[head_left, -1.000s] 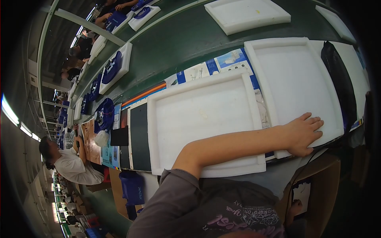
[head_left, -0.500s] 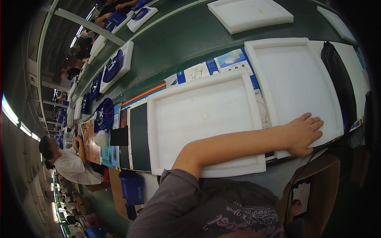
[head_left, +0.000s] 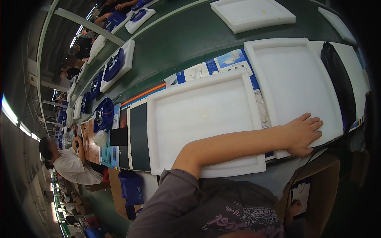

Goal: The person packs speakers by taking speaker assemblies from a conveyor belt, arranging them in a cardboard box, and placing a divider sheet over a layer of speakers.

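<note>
At the left, a seated co-worker (head_left: 73, 168) in white sits by the table's near edge; a blue shell (head_left: 104, 114) lies beyond. Then comes the first foam tray (head_left: 202, 115), lying mid-table under the left forearm. Lower down, the right hand (head_left: 295, 207) dips into a cardboard box (head_left: 326, 178), finger state impossible to tell. Left hand (head_left: 303, 135): palm down, fingers apart, on the second foam tray's (head_left: 295, 83) near right corner.
</note>
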A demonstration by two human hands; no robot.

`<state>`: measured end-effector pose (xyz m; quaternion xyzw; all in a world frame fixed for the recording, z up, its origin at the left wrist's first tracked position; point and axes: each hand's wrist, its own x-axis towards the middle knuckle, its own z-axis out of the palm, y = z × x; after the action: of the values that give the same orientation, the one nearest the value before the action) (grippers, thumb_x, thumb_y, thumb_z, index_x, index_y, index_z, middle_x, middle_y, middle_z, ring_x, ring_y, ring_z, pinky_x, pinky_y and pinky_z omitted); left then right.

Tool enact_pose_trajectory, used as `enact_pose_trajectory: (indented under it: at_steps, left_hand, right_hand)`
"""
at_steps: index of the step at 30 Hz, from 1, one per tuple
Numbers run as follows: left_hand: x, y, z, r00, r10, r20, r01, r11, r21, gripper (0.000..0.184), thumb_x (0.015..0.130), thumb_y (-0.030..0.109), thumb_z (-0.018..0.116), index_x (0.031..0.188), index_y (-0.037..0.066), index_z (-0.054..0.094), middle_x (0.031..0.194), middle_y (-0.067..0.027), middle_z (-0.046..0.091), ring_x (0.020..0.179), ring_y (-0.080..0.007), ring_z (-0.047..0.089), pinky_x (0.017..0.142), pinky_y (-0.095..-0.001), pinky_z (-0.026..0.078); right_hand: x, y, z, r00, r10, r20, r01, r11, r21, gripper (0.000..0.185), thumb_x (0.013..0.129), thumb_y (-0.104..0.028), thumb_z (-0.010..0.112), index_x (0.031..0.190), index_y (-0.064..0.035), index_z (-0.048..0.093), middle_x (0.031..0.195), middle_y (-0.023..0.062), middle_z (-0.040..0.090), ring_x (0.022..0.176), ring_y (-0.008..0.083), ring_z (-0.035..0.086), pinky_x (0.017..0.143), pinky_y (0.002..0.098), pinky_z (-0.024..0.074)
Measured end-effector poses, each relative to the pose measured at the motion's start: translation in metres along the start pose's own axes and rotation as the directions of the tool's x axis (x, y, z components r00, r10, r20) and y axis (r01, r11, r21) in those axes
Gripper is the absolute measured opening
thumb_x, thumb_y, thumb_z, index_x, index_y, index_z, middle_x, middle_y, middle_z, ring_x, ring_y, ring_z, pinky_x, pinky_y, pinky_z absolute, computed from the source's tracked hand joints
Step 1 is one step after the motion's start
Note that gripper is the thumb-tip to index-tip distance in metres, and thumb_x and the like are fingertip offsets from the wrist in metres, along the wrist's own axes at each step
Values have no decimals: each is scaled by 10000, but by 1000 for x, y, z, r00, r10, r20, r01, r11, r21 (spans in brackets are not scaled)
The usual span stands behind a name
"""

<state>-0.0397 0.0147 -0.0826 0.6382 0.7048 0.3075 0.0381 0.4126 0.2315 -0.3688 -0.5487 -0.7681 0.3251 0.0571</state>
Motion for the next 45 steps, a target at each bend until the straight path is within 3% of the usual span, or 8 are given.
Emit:
enact_pose_trajectory:
  at_steps: [10, 13, 14, 16, 18, 22, 26, 45]
  left_hand:
    - [0, 0, -3, 999, -16, 31, 17, 999, -38, 538, 843, 322, 596, 1254, -20, 537, 1466, -257, 358, 1398, -367, 308, 1155, -532, 207]
    - [4, 3, -21, 998, 30, 62, -28, 999, -33, 447, 868, 289, 576, 1195, -16, 591, 1326, -237, 531, 1273, -342, 485, 1085, -485, 349]
    - [5, 2, -34, 997, 5, 79, 12, 976, -219, 409, 870, 275, 575, 1158, -13, 616, 1234, -221, 583, 1190, -333, 539, 1030, -460, 396]
    - [12, 17, -77, 990, -60, 129, 122, 823, -555, 341, 875, 247, 575, 1083, -8, 666, 1050, -188, 686, 1024, -314, 648, 919, -410, 489]
    - [13, 28, -103, 973, -17, -229, -144, 729, -669, 281, 858, 228, 605, 981, -3, 706, 838, -142, 712, 817, -280, 689, 767, -353, 532]
    - [-11, 62, -176, 958, -63, -278, -267, 140, -953, 194, 830, 109, 644, 934, -51, 679, 821, -122, 707, 744, -192, 694, 700, -305, 555]
    - [-41, 67, -200, 902, -52, -428, -431, -97, -897, 219, 836, 105, 647, 985, -55, 650, 859, -137, 698, 782, -195, 694, 709, -295, 557]
    - [-31, 62, -205, 837, -159, -523, -520, 64, -852, 221, 846, 112, 639, 1000, -46, 646, 883, -138, 691, 806, -200, 684, 734, -303, 547]
  right_hand:
    - [0, 3, -1, 999, -15, -44, 15, 1000, 3, 321, 885, -189, 482, 716, 54, 606, 609, 135, 559, 552, 219, 519, 552, 416, 395]
    - [-5, -4, -2, 997, -65, -36, 65, 998, -19, 322, 887, -184, 482, 716, 61, 603, 607, 146, 560, 553, 227, 517, 551, 421, 396]
    - [-2, -3, -2, 995, -84, -50, 82, 996, -37, 328, 886, -190, 480, 718, 62, 608, 616, 158, 569, 556, 245, 524, 560, 430, 401]
    - [2, 5, -3, 999, -45, -14, 44, 996, -73, 347, 887, -209, 473, 744, 58, 642, 654, 199, 600, 584, 310, 558, 592, 456, 421]
    - [3, 4, -7, 997, -81, 20, 83, 978, -189, 319, 856, -218, 494, 800, 28, 690, 700, 205, 638, 643, 339, 604, 617, 463, 446]
    - [17, 15, 5, 997, 31, -67, -47, 967, -249, 352, 878, -243, 476, 793, 18, 695, 696, 180, 648, 622, 311, 608, 594, 450, 453]
    - [10, 2, 2, 996, 29, -84, -47, 973, -226, 354, 880, -245, 474, 790, 18, 694, 691, 177, 646, 616, 307, 606, 591, 448, 451]
    - [14, 0, 3, 999, -22, -38, 16, 989, -147, 369, 892, -254, 469, 774, 19, 687, 670, 166, 636, 588, 292, 594, 575, 441, 445]
